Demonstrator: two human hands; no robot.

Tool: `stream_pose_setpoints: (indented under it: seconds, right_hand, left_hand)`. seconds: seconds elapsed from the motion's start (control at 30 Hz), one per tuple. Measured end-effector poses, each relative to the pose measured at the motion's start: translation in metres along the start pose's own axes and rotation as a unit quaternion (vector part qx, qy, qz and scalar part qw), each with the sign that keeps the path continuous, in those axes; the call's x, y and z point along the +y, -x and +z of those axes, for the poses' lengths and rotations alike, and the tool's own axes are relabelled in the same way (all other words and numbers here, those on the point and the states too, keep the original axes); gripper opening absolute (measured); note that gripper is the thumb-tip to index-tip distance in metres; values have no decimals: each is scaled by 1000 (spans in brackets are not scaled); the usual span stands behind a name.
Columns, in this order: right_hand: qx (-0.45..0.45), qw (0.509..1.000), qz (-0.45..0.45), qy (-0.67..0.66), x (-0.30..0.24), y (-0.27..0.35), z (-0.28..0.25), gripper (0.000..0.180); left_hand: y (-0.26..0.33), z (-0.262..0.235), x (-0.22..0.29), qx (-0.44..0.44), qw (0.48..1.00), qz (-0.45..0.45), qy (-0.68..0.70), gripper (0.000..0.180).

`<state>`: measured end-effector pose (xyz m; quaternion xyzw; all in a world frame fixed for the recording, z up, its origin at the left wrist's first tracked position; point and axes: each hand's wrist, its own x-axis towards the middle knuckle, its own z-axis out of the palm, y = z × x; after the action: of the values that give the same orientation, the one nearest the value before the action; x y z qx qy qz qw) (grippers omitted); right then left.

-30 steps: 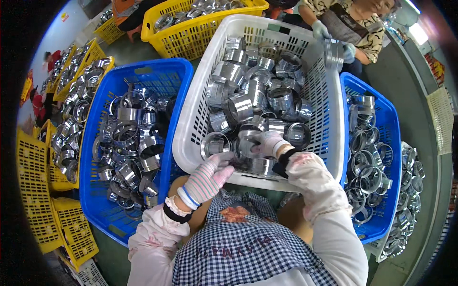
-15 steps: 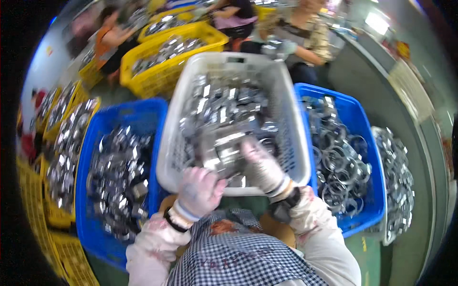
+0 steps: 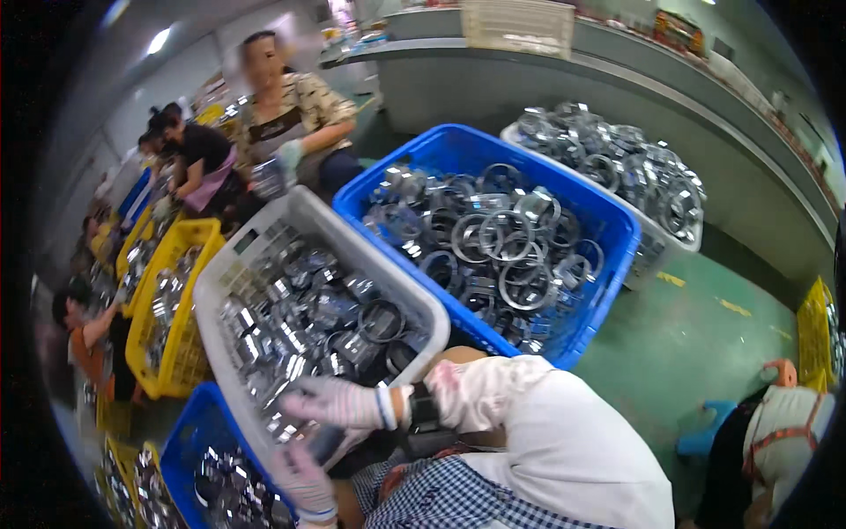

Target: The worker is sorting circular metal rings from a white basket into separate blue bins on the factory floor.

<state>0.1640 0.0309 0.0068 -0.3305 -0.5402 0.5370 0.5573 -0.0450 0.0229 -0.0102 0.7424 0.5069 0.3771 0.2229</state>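
Here we count two pink-striped gloved hands (image 3: 339,406) (image 3: 304,483), two white plastic baskets (image 3: 430,330) (image 3: 690,242), two nearby blue plastic baskets (image 3: 608,286) (image 3: 201,428), countless silver metal rings (image 3: 539,209)!

Glossy metal rings (image 3: 356,349) (smooth), plastic basket (image 3: 430,330)

No text, label, number or sign is legible. Short yellow painted marks (image 3: 734,308) form a row on the smooth green floor (image 3: 643,344), near its edge along the long grey counter (image 3: 449,93). Lettering on the red-and-yellow rectangular panel (image 3: 679,32) cannot be resolved.
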Motion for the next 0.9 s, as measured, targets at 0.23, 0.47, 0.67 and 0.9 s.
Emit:
stream_pose_setpoints:
  seconds: [0.23, 0.47, 0.67, 0.9]
  right_hand:
    - [-136, 986, 26, 90, 3, 18, 1, 38]
    - [-178, 923, -170, 297, 0, 13, 3, 20]
    - [-155, 814, -298, 474, -7, -3, -24, 20]
    - [-77, 981, 96, -152, -9, 14, 20, 38]
  left_hand:
    - [-23, -26, 43, 128, 985, -32, 113, 40]
    - [-3, -24, 16, 147, 956, -107, 233, 37]
    - [-17, -30, 28, 145, 894, -147, 397, 46]
    - [3, -20, 17, 54, 988, 141, -39, 26]
